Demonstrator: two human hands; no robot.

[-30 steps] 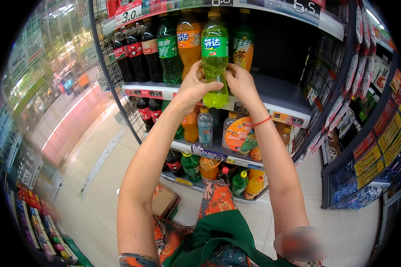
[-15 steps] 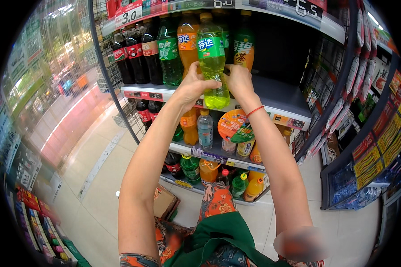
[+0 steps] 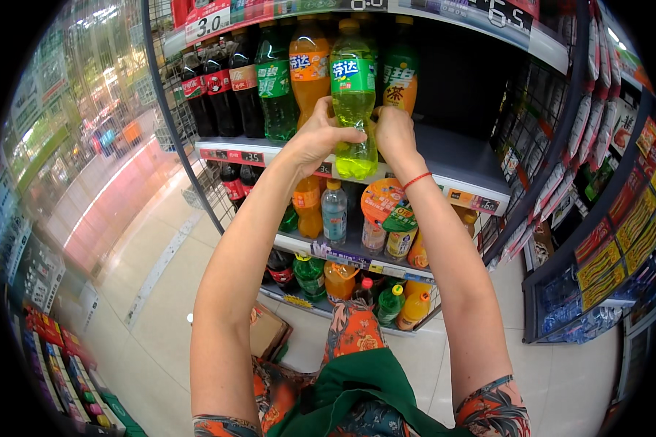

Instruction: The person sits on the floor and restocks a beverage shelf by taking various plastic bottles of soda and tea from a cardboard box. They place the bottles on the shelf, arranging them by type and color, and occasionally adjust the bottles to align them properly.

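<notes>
A bottle of yellow-green soda (image 3: pixel 354 109) with a green label stands nearly upright at the front edge of the middle shelf (image 3: pixel 452 167). My left hand (image 3: pixel 321 138) grips its lower left side, thumb across the front. On its right side, my right hand (image 3: pixel 397 135) is closed against the same bottle, its fingertips partly hidden behind it. Close on the left is an orange soda bottle (image 3: pixel 308 65). A green-topped bottle with an orange lower part (image 3: pixel 401 73) stands behind my right hand.
Dark cola bottles (image 3: pixel 217 87) and a clear green bottle (image 3: pixel 273 87) fill the shelf's left. Lower shelves hold a small clear bottle (image 3: pixel 334 211) and other drinks, under a round orange-green sign (image 3: pixel 386 204). A cardboard box (image 3: pixel 268 331) sits on the floor; hanging packets (image 3: pixel 583 131) line the right.
The yellow-green bottle has turned more upright, its cap moving right while its base stays near the shelf edge. Both hands keep hold of it.
</notes>
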